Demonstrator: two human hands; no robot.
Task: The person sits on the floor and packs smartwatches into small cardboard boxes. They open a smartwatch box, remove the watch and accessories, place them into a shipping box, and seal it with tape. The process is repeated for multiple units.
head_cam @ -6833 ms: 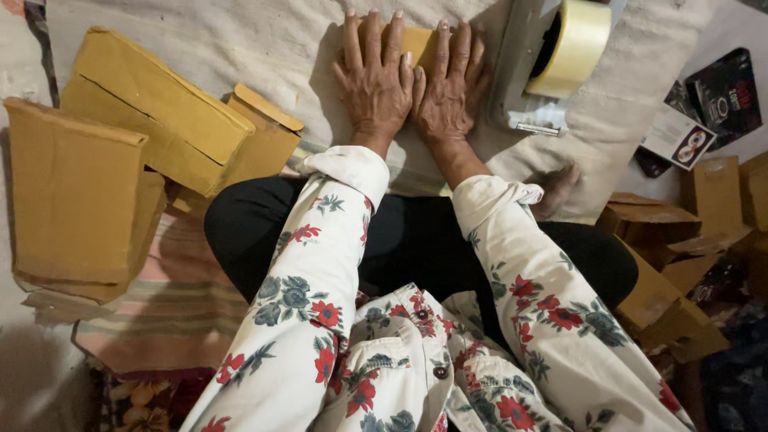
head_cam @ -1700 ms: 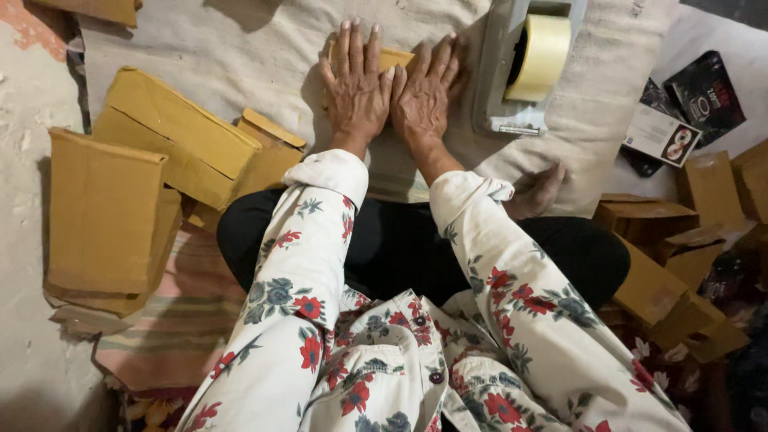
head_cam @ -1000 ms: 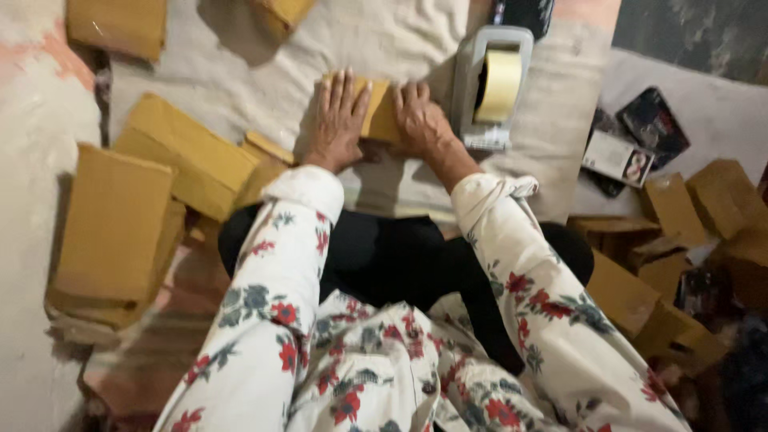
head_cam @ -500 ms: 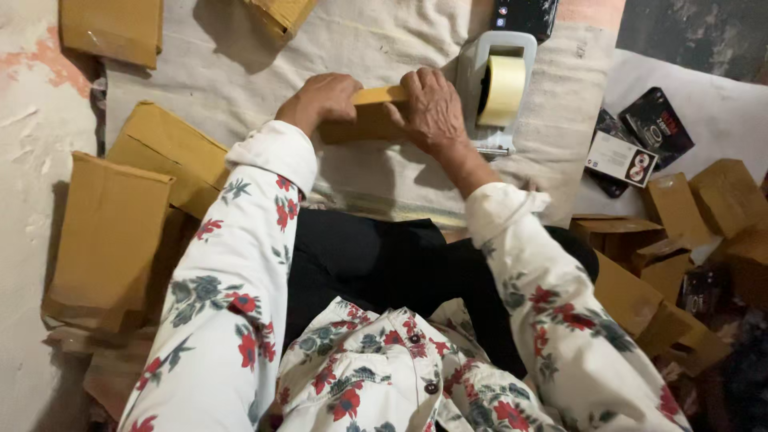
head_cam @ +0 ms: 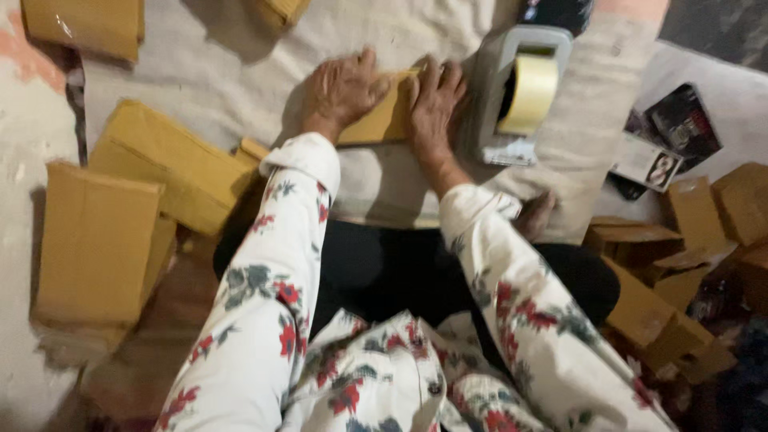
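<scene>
Left hand (head_cam: 342, 88): curled over the left end of a small flat cardboard box (head_cam: 382, 120), fingers bent, pressing it down onto the cloth.
Right hand (head_cam: 436, 100): laid on the box's right end, fingers together and reaching over its far edge.
Small box: lies on a pale cloth (head_cam: 240, 72), pinned between both hands, its near long edge bare.
Tape dispenser (head_cam: 520, 92): grey, with a roll of yellowish tape, just beside the right hand.
Left side: a pile of flat cardboard boxes (head_cam: 120, 216) crowds the cloth's near-left edge, apart from the hands.
Right side: more folded cartons (head_cam: 680, 264) heaped by the knee.
Open room: bare cloth beyond the left hand, toward the far edge.
</scene>
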